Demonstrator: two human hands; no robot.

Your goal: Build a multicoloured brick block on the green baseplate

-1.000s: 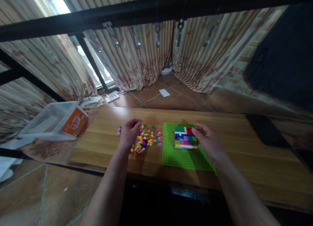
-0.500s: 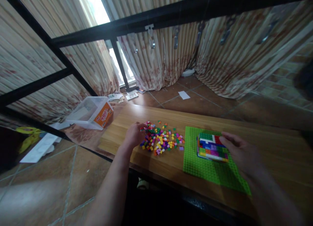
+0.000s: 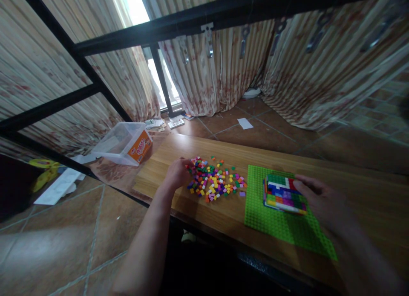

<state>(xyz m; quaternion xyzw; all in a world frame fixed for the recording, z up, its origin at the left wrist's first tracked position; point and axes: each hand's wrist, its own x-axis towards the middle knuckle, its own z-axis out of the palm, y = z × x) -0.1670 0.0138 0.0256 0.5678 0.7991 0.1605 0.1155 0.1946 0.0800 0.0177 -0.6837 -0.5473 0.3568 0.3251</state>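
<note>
My left hand [image 3: 177, 175] is at the left side of a loose pile of small coloured toy bricks [image 3: 217, 183], its fingers curled in at the pile's edge. Whatever is between those fingertips is hidden by the hand. On the green studded baseplate [image 3: 260, 221] sits a multicoloured brick build [image 3: 281, 195], flat-topped with green, red, white, blue, purple and yellow pieces. My right hand [image 3: 319, 200] grips the build's right side, thumb beside the red part and the other fingers partly hidden behind.
The wooden table [image 3: 204, 144] carries the bricks and baseplate. A clear plastic bin [image 3: 123, 144] with an orange label stands beyond its left end. Dark metal bars [image 3: 179, 29] with hanging hooks cross in front of the curtains. Paper [image 3: 245, 123] lies on the tiled floor.
The whole scene has shifted slightly right in view as the head turned. Both hands keep nearly the same places, left at the pile and right at the build.
</note>
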